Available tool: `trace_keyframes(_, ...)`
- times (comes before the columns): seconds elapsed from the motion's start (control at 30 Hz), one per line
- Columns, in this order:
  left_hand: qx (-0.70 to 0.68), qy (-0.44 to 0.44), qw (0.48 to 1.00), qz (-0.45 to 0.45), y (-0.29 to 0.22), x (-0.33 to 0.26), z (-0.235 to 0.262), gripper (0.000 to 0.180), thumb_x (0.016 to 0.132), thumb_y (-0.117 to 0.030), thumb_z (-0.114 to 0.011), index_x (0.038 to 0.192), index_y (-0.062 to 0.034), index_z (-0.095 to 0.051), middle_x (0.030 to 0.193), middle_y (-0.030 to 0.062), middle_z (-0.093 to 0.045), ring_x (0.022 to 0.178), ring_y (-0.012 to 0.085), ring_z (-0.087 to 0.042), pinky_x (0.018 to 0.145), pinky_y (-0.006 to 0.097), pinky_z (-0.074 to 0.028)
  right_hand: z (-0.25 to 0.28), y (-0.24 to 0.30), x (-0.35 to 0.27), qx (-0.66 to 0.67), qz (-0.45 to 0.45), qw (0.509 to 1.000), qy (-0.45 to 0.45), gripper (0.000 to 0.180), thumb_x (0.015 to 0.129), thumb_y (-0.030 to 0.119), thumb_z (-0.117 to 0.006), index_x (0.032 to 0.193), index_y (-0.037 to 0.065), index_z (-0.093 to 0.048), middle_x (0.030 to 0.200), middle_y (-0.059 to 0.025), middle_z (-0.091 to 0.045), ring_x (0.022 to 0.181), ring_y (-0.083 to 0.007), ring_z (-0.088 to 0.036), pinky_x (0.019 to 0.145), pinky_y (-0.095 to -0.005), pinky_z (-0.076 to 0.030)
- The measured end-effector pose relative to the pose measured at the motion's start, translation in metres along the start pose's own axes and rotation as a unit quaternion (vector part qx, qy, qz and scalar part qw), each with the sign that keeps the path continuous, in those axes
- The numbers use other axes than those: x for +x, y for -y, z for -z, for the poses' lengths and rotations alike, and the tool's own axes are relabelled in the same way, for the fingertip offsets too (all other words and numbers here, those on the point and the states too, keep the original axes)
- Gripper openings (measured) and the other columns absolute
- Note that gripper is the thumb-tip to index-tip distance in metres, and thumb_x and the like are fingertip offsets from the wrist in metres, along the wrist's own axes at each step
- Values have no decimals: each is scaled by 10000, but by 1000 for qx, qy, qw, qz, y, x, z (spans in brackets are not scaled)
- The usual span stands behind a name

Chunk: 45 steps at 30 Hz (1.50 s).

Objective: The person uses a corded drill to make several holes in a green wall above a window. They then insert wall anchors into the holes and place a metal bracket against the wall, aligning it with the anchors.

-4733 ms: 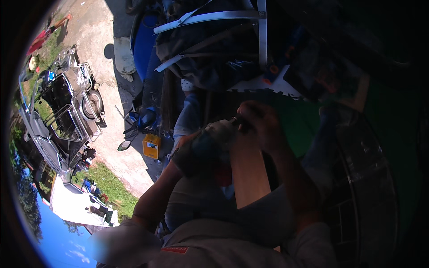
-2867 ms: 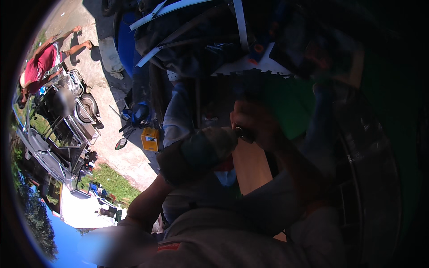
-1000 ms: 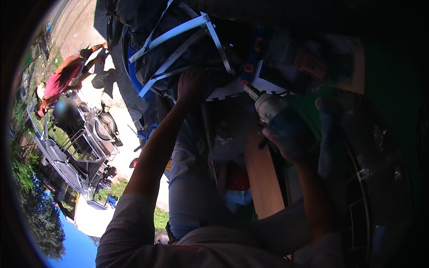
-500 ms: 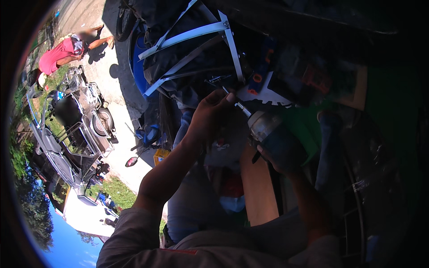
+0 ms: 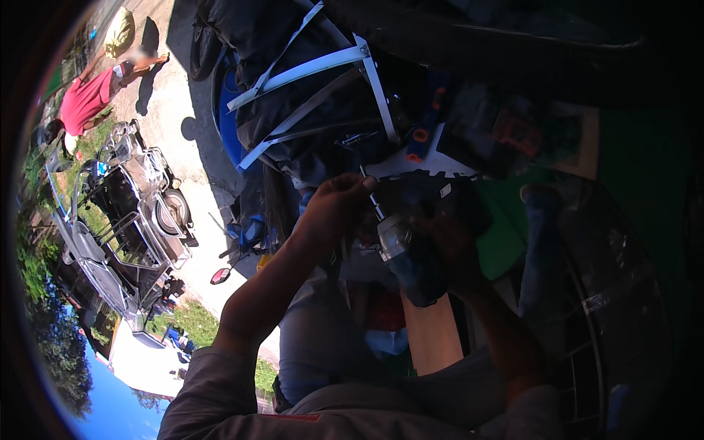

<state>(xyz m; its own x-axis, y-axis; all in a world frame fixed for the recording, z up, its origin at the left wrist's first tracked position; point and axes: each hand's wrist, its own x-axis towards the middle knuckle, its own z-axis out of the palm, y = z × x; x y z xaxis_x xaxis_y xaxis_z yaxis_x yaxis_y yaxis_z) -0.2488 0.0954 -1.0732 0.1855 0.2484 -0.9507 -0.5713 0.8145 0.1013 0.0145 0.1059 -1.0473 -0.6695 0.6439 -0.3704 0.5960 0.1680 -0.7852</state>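
Note:
My right hand (image 5: 449, 240) is wrapped round the handle of a power driver (image 5: 397, 239), which has a silver nose and dark body. A slim metal bit (image 5: 378, 206) sticks out of its nose toward the upper left. The fingertips of my left hand (image 5: 339, 202) are pinched together beside the bit's front end, round a thin metal piece (image 5: 363, 171) like a screw or bit tip; deep shade hides which. Beyond my hands lies a frame of flat white bars (image 5: 312, 70), joined at a corner, on dark cloth (image 5: 257, 136).
A blue and orange tool (image 5: 419, 141) lies to the right of the white bars. Below the driver is a wooden board (image 5: 433, 337). Outside on the left stand a motorcycle with a metal sidecar (image 5: 128, 220) and a person in red (image 5: 84, 103) with a pale sack (image 5: 119, 33).
The driver has swung, its nose shifting left and down and its bit pointing more upward. My left hand has come down slightly. Outside, the person in red has moved.

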Motion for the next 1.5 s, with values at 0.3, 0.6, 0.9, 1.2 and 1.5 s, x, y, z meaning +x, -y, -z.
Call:
trace_keyframes(0.3,32,-140,930,-339,-60,114,48,266,1049,-225,-611,1234,-44,-548,1106,133,-651,1020,237,-663,898,386,-527,-36,-49,47,-56,-67,982,-166,286,944,162,-664,1191,20,-651,1138,-202,-663,1102,-371,-642,918,-482,-517)
trace_keyframes(0.6,676,-196,407,-582,-137,219,81,334,867,-189,-723,1157,-42,-646,1200,174,-600,1128,338,-582,990,501,-477,-48,-124,144,82,-215,947,-225,353,956,153,-646,1255,-28,-602,1043,-200,-726,898,-398,-739,812,-462,-580)
trace_keyframes(0.9,750,-138,352,-543,-138,205,87,379,886,-104,-701,1249,-51,-609,1214,171,-578,1126,366,-611,977,462,-541,-57,-155,206,94,-226,946,-211,416,902,340,-750,1110,-15,-689,920,-134,-743,832,-238,-731,784,-382,-545)
trace_keyframes(1.2,718,-105,441,-529,-134,74,88,266,955,-35,-648,1214,4,-602,1165,197,-565,1070,396,-626,911,474,-548,-38,-108,221,-89,-289,944,-130,517,869,373,-790,1228,17,-682,1240,-227,-677,1162,-375,-659,973,-456,-526)
trace_keyframes(1.5,649,-149,594,-451,-120,-82,79,413,816,17,-612,1229,32,-587,1103,231,-545,1062,444,-553,906,510,-487,-46,-60,185,-59,-175,957,-223,456,874,200,-785,1276,27,-656,1268,-197,-655,1201,-372,-632,1023,-462,-504)
